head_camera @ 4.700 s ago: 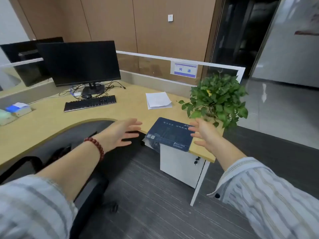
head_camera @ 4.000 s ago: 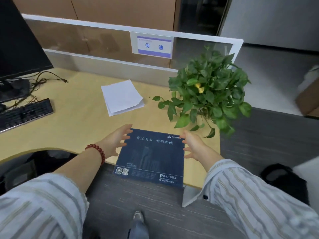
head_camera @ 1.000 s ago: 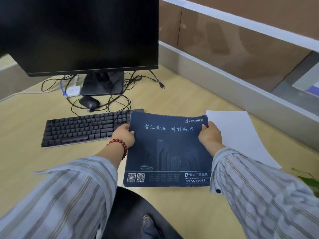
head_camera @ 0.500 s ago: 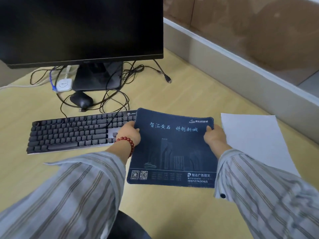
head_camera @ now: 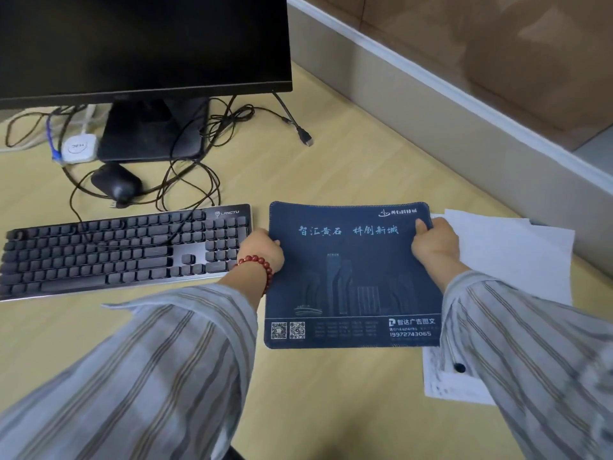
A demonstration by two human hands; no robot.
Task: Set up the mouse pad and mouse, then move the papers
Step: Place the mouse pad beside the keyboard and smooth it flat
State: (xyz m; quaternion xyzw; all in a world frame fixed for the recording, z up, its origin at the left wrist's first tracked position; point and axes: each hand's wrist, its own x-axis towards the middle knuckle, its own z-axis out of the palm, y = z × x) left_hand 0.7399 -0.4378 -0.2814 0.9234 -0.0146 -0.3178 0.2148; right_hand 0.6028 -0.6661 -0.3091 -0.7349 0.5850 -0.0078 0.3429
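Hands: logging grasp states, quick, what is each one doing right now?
Left hand: closed on the mouse pad's left edge.
Right hand: closed on its right edge.

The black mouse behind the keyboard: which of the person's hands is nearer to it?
Left. The left hand holds the mouse pad's left edge, beside the keyboard, with the mouse beyond it. The right hand holds the pad's far right edge, over the papers.

A black keyboard (head_camera: 122,249) lay before a dark monitor (head_camera: 142,44); tangled cables (head_camera: 195,174) crossed the desk (head_camera: 331,161); a white, possibly adapter, unit (head_camera: 79,148) sat beside the stand.
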